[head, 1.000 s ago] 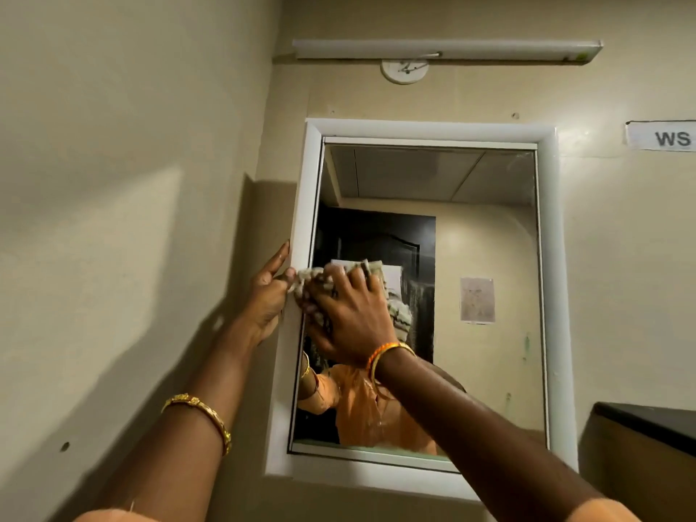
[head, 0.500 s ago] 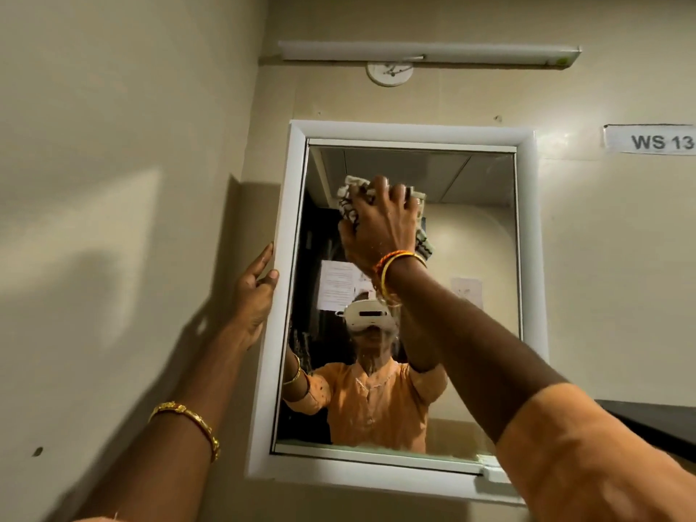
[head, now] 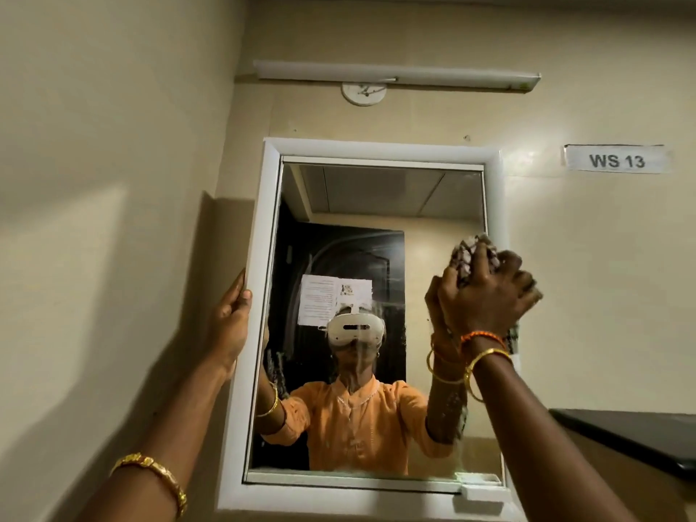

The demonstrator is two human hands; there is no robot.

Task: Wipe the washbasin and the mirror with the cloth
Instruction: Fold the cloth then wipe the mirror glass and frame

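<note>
- While our left hand (head: 229,325) lies flat on the white frame's left edge, fingers straight, the mirror (head: 376,314) hangs on the wall.
- Our right hand (head: 486,295) grips the bunched cloth (head: 467,250), fingers curled round it, at the mirror's right edge.

- The light is dim, warm and yellowish, and falls from behind the viewer.
- A soft bright patch lies on the left wall (head: 94,227).
- A hard dark shadow sits just left of the mirror frame (head: 260,258).
- The right hand (head: 486,295) and the cloth (head: 470,254) are motion-blurred.
- Wide-angle distortion bends the wall lines at the edges.
- The mirror glass (head: 376,205) shows smears.
</note>
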